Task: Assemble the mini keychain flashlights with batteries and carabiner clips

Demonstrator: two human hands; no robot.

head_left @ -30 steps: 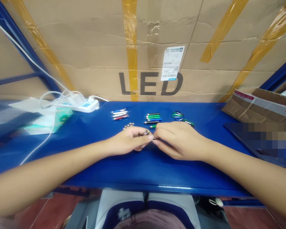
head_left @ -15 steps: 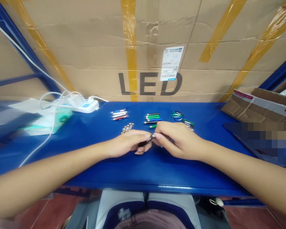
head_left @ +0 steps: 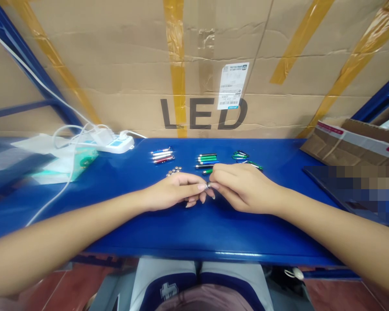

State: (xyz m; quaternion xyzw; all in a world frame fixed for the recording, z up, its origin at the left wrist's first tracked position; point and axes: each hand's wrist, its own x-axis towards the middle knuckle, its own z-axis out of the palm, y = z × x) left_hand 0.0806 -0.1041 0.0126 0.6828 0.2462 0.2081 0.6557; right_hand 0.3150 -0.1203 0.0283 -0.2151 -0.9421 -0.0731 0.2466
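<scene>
My left hand (head_left: 176,189) is closed around a mini flashlight (head_left: 208,185), its fingers covering most of the body so that only a silver end shows. From the other side, my right hand (head_left: 244,188) pinches at that silver end with thumb and forefinger. Both hands are just above the blue table, fingertips nearly meeting. Behind my left hand lies a small pile of button cells (head_left: 174,171), partly covered. Several green, blue and black metal tubes (head_left: 207,160) lie in a row beyond my right hand.
Further left are finished-looking pen-shaped lights (head_left: 163,155) in blue, silver and red. Green carabiners (head_left: 240,155) lie to the right. A white power strip (head_left: 118,144) and a tissue pack (head_left: 66,164) are at left. A cardboard box (head_left: 363,142) stands at right; a large carton (head_left: 132,65) closes the back.
My left fingers have rolled over the flashlight, hiding its black body that showed before. My right fingertips stay at its silver end. More of the button cells are covered by my left hand.
</scene>
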